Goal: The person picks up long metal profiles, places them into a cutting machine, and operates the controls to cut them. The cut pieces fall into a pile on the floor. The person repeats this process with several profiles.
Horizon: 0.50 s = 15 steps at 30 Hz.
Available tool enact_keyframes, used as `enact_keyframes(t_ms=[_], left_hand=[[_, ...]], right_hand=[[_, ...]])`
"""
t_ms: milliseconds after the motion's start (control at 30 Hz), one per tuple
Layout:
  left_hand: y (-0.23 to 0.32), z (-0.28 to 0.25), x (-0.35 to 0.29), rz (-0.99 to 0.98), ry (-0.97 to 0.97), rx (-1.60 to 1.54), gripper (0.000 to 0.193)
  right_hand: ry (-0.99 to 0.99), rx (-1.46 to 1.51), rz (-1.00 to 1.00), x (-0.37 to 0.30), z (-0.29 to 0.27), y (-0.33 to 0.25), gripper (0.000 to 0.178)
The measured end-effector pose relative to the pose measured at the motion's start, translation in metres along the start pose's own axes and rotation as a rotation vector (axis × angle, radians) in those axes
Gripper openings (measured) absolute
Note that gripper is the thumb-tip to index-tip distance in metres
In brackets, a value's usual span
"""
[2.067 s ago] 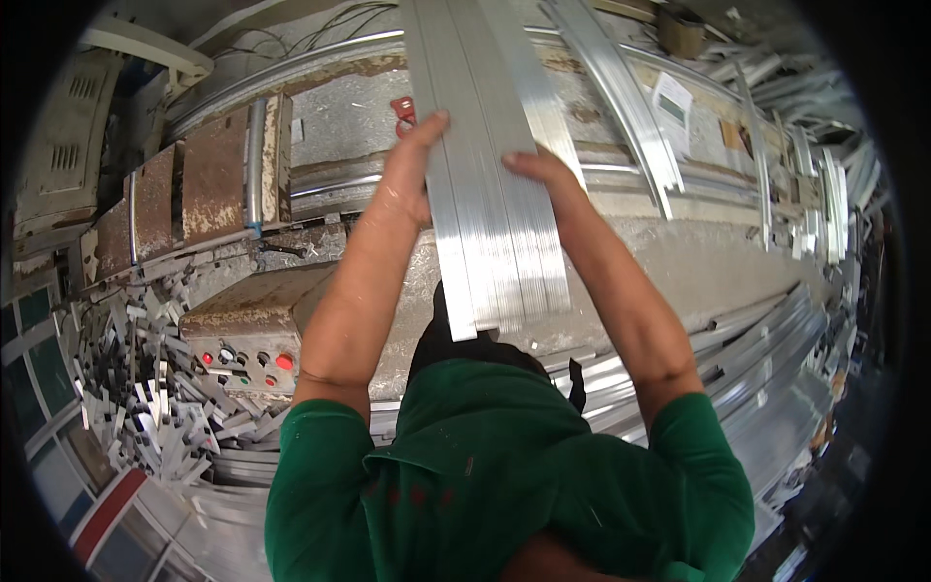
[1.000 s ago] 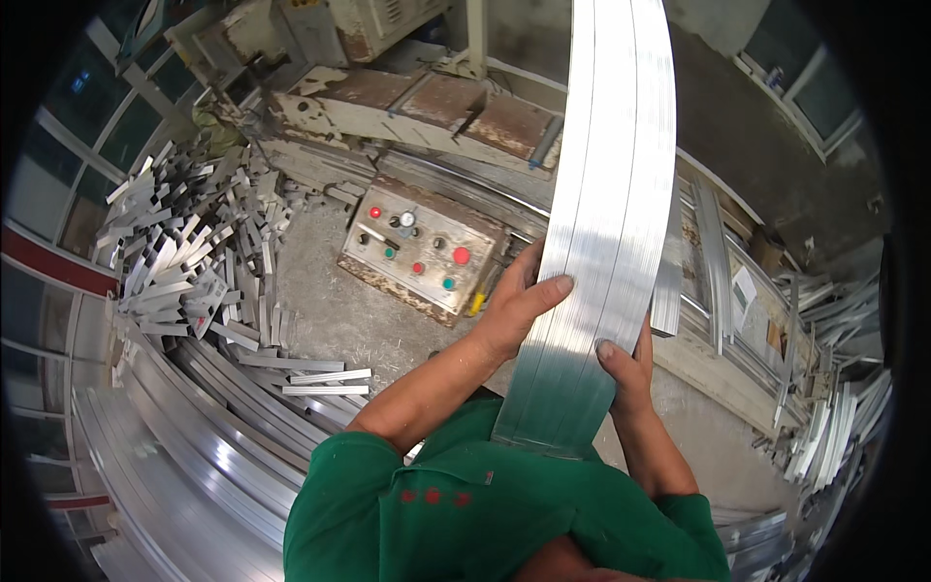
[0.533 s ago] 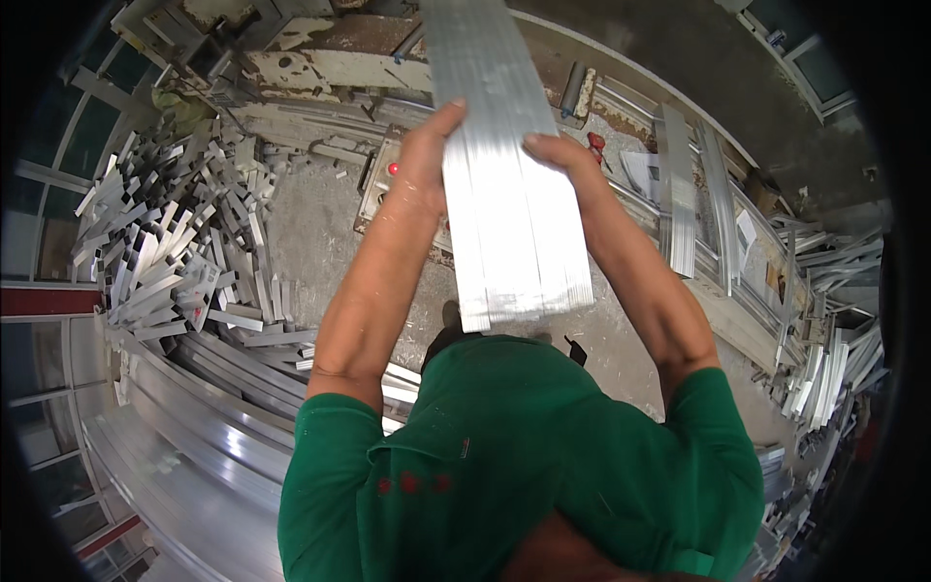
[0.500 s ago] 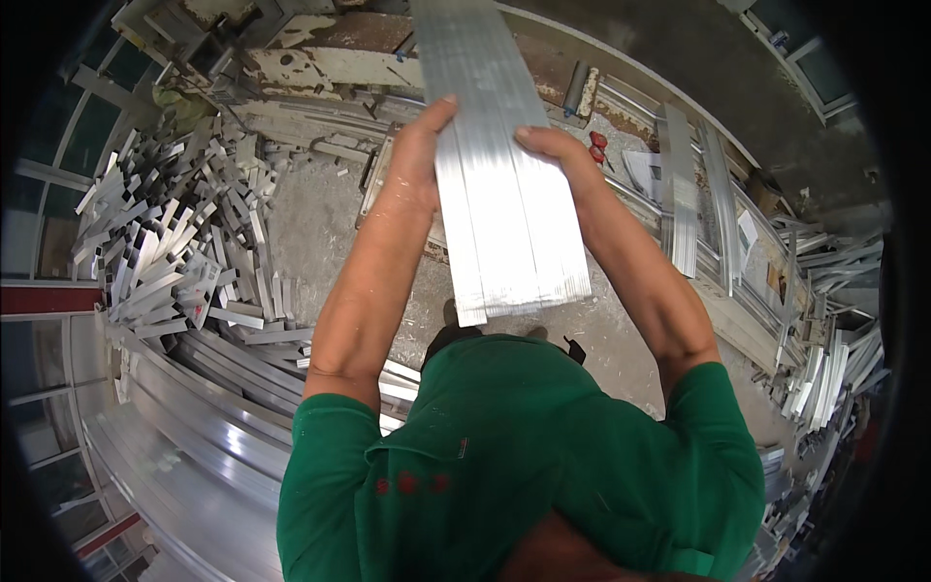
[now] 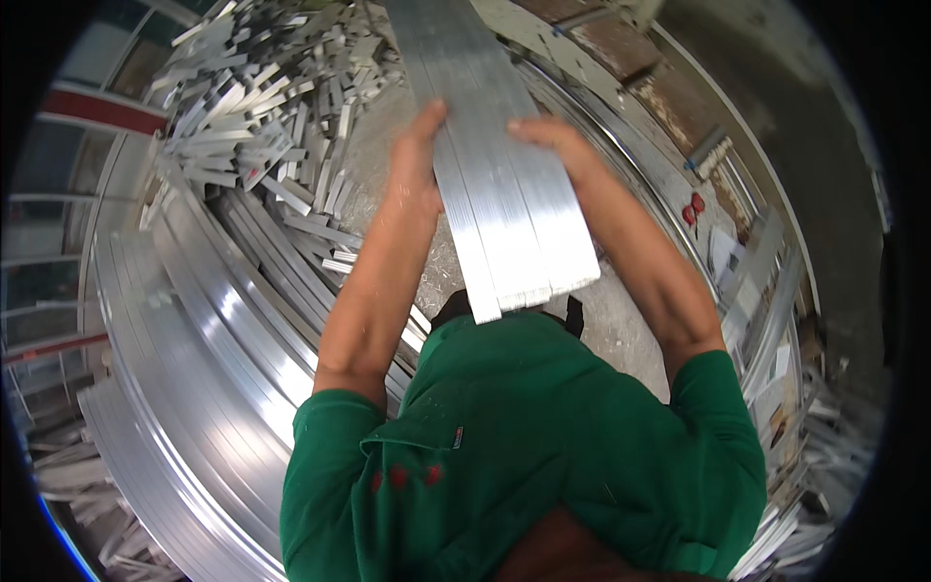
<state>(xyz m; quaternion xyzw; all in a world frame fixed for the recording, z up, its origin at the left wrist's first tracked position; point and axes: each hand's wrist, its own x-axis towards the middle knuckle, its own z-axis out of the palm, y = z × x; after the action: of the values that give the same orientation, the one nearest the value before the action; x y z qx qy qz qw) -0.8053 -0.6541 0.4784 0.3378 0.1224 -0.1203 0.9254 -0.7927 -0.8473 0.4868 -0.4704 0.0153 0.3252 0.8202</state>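
A bundle of long, flat aluminium bars (image 5: 504, 184) lies side by side between my two hands, its near end just in front of my body and its far end running out past the top of the view. My left hand (image 5: 419, 150) grips its left edge, with the thumb up on top. Around the right edge closes my right hand (image 5: 562, 145), thumb also resting on the upper face. The fingers beneath the bundle are hidden. At the near end the bar tips sit slightly uneven, the leftmost one sticking out closer to me.
A heap of short aluminium offcuts (image 5: 262, 107) covers the floor at the far left. Long aluminium profiles (image 5: 194, 320) are stacked along my left. On the right runs a bench (image 5: 669, 175) with a red-handled tool (image 5: 692, 208) and more profiles (image 5: 761, 281).
My view and body have turned left, so the offcut heap and the profile stack show more fully and the bench has slid right. Both hands keep their hold on the bars.
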Motion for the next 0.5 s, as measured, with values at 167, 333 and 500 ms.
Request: enact_keyframes(t_ms=[167, 333, 500], left_hand=[[-0.003, -0.067, -0.048, 0.217, 0.089, 0.055, 0.062], [0.037, -0.082, -0.058, 0.369, 0.209, 0.163, 0.071], [0.118, -0.114, -0.022, 0.412, 0.226, 0.152, 0.078]], right_hand=[[-0.068, -0.204, -0.105, 0.015, 0.039, 0.041, 0.096], [-0.180, -0.355, -0.087, 0.060, 0.072, 0.034, 0.103], [-0.225, -0.398, -0.125, 0.142, 0.121, 0.028, 0.105]])
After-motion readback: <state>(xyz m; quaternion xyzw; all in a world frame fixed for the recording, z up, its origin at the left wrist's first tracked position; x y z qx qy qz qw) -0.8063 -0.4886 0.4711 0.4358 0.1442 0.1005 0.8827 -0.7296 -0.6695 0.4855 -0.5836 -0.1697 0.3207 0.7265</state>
